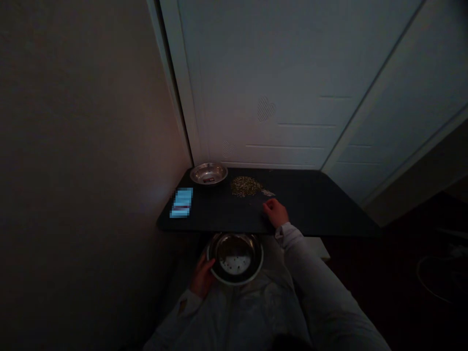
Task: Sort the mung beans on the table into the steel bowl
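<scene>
Ahead and left of the curled fingers of the right hand (276, 213), near but apart: a pile of seed-like pieces (245, 186), longest from side to side. Cannot tell whether pinching anything. Farther from the pile: the left hand (203, 280), grasping a bowl (239, 279) just right of its fingers.

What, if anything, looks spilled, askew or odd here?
A mottled green-brown heap of small pieces lies loose on the dark, flat tabletop, beside rather than inside the shiny round metal bowl, with pale bits at its right edge. It could be a spill or deliberate; I cannot tell. No damage shows.
</scene>
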`<action>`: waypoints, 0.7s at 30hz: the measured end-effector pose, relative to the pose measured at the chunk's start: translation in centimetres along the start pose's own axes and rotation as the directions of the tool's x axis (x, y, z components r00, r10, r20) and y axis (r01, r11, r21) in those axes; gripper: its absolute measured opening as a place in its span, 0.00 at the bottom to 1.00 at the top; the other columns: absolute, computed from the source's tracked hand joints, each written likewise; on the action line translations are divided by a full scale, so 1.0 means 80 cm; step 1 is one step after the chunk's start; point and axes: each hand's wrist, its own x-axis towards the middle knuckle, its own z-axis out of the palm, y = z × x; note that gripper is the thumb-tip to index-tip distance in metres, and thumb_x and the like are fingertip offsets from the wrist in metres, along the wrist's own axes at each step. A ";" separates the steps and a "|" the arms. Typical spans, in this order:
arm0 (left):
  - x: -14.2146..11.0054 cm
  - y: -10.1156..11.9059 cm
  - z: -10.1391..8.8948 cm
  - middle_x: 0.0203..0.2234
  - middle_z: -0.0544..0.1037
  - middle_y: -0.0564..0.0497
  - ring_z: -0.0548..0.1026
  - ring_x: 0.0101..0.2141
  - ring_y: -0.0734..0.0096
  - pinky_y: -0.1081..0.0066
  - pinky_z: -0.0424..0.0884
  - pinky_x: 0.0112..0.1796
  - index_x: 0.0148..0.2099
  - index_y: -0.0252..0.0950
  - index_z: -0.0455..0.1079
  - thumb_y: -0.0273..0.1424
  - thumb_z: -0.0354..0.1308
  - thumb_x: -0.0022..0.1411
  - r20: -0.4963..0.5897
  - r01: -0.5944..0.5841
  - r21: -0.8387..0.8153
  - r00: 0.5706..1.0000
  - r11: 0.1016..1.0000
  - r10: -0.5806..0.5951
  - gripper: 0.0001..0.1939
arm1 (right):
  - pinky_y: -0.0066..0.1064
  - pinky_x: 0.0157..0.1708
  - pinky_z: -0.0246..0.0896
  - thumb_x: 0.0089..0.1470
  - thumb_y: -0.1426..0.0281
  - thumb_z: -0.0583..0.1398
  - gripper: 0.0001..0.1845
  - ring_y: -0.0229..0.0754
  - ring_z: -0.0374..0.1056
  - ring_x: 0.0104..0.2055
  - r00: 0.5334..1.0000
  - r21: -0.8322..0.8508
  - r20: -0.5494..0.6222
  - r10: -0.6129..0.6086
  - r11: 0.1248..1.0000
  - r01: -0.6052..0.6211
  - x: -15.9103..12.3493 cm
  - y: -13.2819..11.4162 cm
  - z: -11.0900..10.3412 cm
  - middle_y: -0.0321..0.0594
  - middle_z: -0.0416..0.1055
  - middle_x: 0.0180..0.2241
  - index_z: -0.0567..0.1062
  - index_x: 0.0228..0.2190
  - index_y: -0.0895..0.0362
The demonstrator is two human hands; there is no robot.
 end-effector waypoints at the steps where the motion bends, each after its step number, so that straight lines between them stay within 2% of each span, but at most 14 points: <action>1: 0.000 0.000 0.000 0.42 0.71 0.47 0.65 0.45 0.57 0.63 0.63 0.42 0.46 0.38 0.63 0.27 0.59 0.40 0.000 0.006 0.001 1.000 1.000 -0.006 0.27 | 0.27 0.25 0.53 0.44 0.63 0.51 0.10 0.37 0.63 0.26 1.000 -0.018 -0.017 0.008 1.000 -0.008 0.006 0.006 -0.003 0.38 0.69 0.24 0.66 0.25 0.56; 6: 0.003 -0.002 -0.003 0.42 0.71 0.47 0.64 0.46 0.57 0.63 0.62 0.42 0.46 0.39 0.63 0.27 0.60 0.39 0.014 -0.005 0.002 1.000 1.000 0.005 0.27 | 0.28 0.26 0.54 0.44 0.63 0.52 0.10 0.38 0.63 0.27 0.995 -0.046 -0.102 0.025 0.999 -0.029 0.034 0.031 -0.015 0.40 0.69 0.25 0.66 0.26 0.56; 12: 0.002 -0.001 -0.002 0.42 0.71 0.46 0.65 0.45 0.56 0.62 0.63 0.42 0.45 0.38 0.64 0.27 0.60 0.39 0.013 -0.004 -0.003 1.000 1.000 0.004 0.26 | 0.29 0.27 0.56 0.44 0.62 0.50 0.13 0.38 0.64 0.28 0.980 0.150 -0.188 0.059 0.988 -0.031 0.039 0.040 -0.015 0.41 0.69 0.26 0.66 0.28 0.58; 15: -0.001 0.001 0.001 0.42 0.71 0.46 0.65 0.45 0.56 0.62 0.63 0.41 0.44 0.38 0.65 0.28 0.60 0.39 0.021 -0.007 0.011 1.000 1.000 0.007 0.25 | 0.28 0.26 0.56 0.44 0.61 0.50 0.14 0.37 0.64 0.26 0.991 0.251 -0.126 0.054 0.968 -0.020 0.027 0.031 -0.008 0.40 0.69 0.25 0.65 0.29 0.59; 17: -0.002 0.002 0.003 0.43 0.71 0.47 0.65 0.45 0.56 0.63 0.64 0.41 0.44 0.38 0.65 0.27 0.60 0.39 0.016 -0.007 0.014 1.000 1.000 0.007 0.24 | 0.27 0.25 0.56 0.44 0.61 0.51 0.14 0.36 0.64 0.25 0.999 0.271 -0.037 -0.006 0.962 0.016 0.014 0.018 0.000 0.38 0.69 0.23 0.65 0.29 0.58; 21: -0.003 0.002 0.004 0.41 0.71 0.48 0.65 0.46 0.58 0.64 0.63 0.42 0.43 0.38 0.65 0.27 0.59 0.40 -0.004 -0.010 0.008 1.000 1.000 0.010 0.24 | 0.27 0.27 0.55 0.45 0.63 0.51 0.10 0.35 0.64 0.26 0.985 0.215 0.105 -0.134 0.970 0.110 -0.008 -0.017 0.023 0.35 0.69 0.23 0.66 0.28 0.56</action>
